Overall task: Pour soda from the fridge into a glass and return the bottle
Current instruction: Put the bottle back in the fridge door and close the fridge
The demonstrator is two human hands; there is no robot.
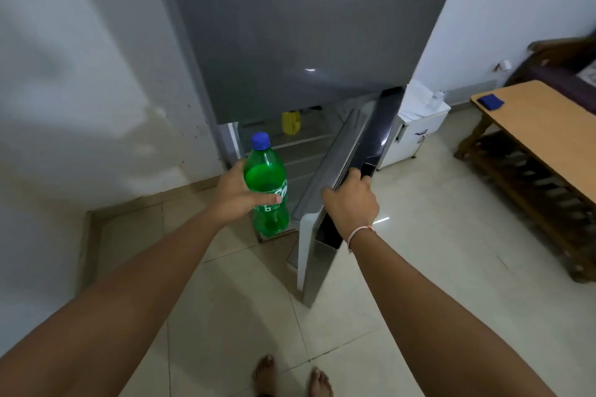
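Note:
My left hand (237,193) grips a green soda bottle (269,177) with a blue cap, held upright in front of the open lower compartment of the grey fridge (290,26). My right hand (353,200) holds the top edge of the lower fridge door (351,151), which stands partly open to the right. Inside, bare wire shelves and a yellow container (292,122) show on an upper shelf. No glass is in view.
A wooden table (548,135) with a blue cloth (490,101) stands at the right, a slatted shelf beneath it. A small white cabinet (416,129) sits beside the fridge. A white wall is at the left. My bare feet stand on the tiled floor (419,267).

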